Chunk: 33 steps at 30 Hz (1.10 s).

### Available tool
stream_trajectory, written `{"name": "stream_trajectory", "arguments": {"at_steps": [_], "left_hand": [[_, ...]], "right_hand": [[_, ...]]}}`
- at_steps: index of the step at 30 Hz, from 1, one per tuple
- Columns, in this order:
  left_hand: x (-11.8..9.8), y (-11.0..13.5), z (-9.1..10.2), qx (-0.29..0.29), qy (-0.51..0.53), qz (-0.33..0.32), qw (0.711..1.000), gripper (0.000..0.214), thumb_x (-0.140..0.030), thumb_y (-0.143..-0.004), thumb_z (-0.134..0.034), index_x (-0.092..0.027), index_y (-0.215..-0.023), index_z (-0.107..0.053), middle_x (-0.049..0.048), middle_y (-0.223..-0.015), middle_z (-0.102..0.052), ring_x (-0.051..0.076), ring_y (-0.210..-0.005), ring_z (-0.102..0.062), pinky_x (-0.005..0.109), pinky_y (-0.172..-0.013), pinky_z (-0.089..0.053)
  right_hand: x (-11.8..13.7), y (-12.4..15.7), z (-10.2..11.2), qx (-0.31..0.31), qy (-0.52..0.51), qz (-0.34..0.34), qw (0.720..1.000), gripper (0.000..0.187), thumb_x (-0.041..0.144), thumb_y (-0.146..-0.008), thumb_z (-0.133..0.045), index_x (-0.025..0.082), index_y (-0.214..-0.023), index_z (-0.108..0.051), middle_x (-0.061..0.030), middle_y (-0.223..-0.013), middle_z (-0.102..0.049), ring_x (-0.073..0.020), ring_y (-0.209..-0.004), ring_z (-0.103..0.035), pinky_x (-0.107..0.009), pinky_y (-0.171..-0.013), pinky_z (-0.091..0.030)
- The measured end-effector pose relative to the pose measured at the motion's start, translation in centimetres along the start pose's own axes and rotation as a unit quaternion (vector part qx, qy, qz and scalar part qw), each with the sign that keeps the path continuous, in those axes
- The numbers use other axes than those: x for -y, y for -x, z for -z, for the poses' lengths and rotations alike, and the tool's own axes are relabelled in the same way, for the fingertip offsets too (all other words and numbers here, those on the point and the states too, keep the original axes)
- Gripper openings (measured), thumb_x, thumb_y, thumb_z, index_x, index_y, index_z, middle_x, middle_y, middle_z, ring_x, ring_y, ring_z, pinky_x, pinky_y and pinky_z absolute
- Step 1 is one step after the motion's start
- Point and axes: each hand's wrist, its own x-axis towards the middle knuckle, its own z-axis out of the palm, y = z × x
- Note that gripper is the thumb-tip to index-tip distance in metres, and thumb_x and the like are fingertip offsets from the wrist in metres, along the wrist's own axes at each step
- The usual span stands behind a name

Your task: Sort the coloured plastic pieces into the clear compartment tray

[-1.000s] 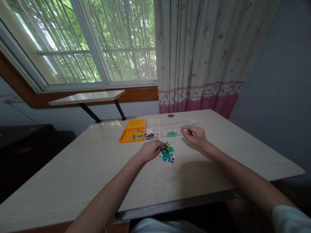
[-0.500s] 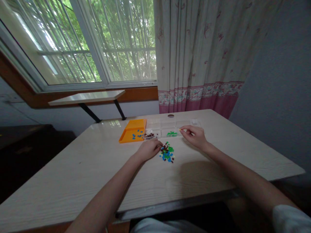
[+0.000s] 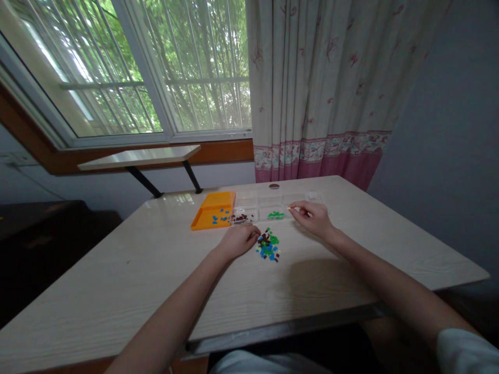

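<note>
My right hand (image 3: 312,217) pinches a small yellow piece (image 3: 289,208) between thumb and fingertips, over the right part of a clear compartment box (image 3: 270,200). On the table, my left hand (image 3: 240,240) rests with its fingers curled together at the left edge of a pile of small mixed pieces (image 3: 268,246). Blue, green, brown and pale yellow pieces make up this pile. Whatever the left fingertips hold, if anything, is hidden. Green pieces (image 3: 276,214) lie in one front compartment, and dark brown pieces (image 3: 242,217) in another to its left.
Left of the clear box stands an orange tray (image 3: 202,219) with several blue pieces (image 3: 221,214) in it. A small raised shelf (image 3: 144,155) is fixed at the table's back left. Behind the table (image 3: 156,280) are a window and a curtain (image 3: 319,104).
</note>
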Motion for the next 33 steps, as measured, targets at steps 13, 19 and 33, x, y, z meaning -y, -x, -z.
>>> {"name": "stream_trajectory", "arguments": {"at_steps": [13,19,33], "left_hand": [[-0.8,0.0,0.5,-0.047,-0.006,0.02,0.999,0.021,-0.024,-0.082,-0.041,-0.018,-0.084,-0.06,0.0048,-0.084,-0.059,0.015,-0.075,-0.055,0.024,-0.066,-0.039],[-1.1,-0.1,0.5,-0.064,0.055,0.026,0.996,0.02,-0.023,-0.083,-0.039,-0.017,-0.083,-0.058,0.0044,-0.083,-0.06,0.014,-0.074,-0.054,0.024,-0.065,-0.039],[-2.3,-0.8,-1.0,-0.099,0.352,0.07,0.928,0.02,-0.029,-0.081,-0.046,-0.013,-0.081,-0.057,0.0042,-0.076,-0.059,0.013,-0.07,-0.053,0.023,-0.064,-0.043]], "right_hand": [[-9.5,-0.5,3.8,0.295,0.199,-0.155,0.921,0.02,0.032,-0.077,-0.051,0.021,-0.085,-0.067,-0.0017,-0.064,-0.064,-0.012,-0.055,-0.053,-0.022,-0.049,-0.028],[-11.5,0.6,4.4,0.314,0.194,-0.219,0.903,0.021,0.03,-0.075,-0.052,0.019,-0.081,-0.068,-0.0042,-0.068,-0.065,-0.0113,-0.054,-0.052,-0.023,-0.048,-0.028],[-2.6,0.5,-0.3,0.284,0.094,-0.039,0.953,0.024,0.028,-0.082,-0.048,0.023,-0.099,-0.064,-0.0002,-0.065,-0.066,-0.0122,-0.059,-0.058,-0.02,-0.054,-0.034]]}}
